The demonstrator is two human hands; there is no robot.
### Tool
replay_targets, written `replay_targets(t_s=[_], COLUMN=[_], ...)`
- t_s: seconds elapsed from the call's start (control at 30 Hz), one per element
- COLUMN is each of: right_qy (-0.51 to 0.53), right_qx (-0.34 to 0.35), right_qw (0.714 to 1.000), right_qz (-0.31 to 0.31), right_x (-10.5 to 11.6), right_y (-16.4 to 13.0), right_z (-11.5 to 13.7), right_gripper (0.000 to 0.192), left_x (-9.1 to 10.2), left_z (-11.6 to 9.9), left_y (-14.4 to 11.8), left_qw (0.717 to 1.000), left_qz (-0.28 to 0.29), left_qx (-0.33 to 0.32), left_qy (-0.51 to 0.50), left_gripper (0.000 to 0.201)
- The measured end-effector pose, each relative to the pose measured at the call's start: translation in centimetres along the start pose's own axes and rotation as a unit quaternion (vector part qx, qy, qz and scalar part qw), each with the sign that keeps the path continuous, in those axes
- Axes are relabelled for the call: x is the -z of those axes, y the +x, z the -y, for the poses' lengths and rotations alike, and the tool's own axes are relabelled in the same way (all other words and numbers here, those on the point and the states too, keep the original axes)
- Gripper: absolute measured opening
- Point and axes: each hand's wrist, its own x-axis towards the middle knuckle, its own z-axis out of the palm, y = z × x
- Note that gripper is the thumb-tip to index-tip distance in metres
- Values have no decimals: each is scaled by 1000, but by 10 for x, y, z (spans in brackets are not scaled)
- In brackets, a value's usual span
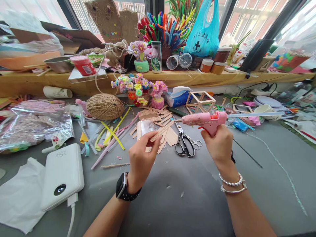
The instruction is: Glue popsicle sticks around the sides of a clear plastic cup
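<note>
Nearest you, your left hand (pixel 142 154) pinches a craft stick (pixel 161 130) between thumb and fingertips, holding it level above the grey table (pixel 172 204). Your right hand (pixel 218 141) is closed around the grip of the pink glue gun (pixel 204 119), nozzle aimed left at the stick's far end. No glue shows on it yet. A finished stick cube (pixel 199 101) stands farther back; loose sticks (pixel 168 136) and scissors (pixel 185 144) lie between your hands.

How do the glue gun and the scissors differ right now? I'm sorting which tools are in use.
The glue gun is pink and gripped in the right hand; the scissors are black-handled metal. The glue gun is raised above the table; the scissors lie flat and untouched. Both point toward the wooden sticks.
</note>
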Motion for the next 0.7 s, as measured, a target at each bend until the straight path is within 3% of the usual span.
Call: replay_targets(t_s=[0.7], right_qy=[-7], right_qx=[-7], right_qw=[1000], right_qz=[5], right_x=[2], right_y=[0], right_z=[0], right_gripper=[7], left_x=[1], left_z=[-2], left_y=[-1], left_qw=[1000], left_qz=[10], left_qx=[12], left_qy=[1], left_gripper=[14])
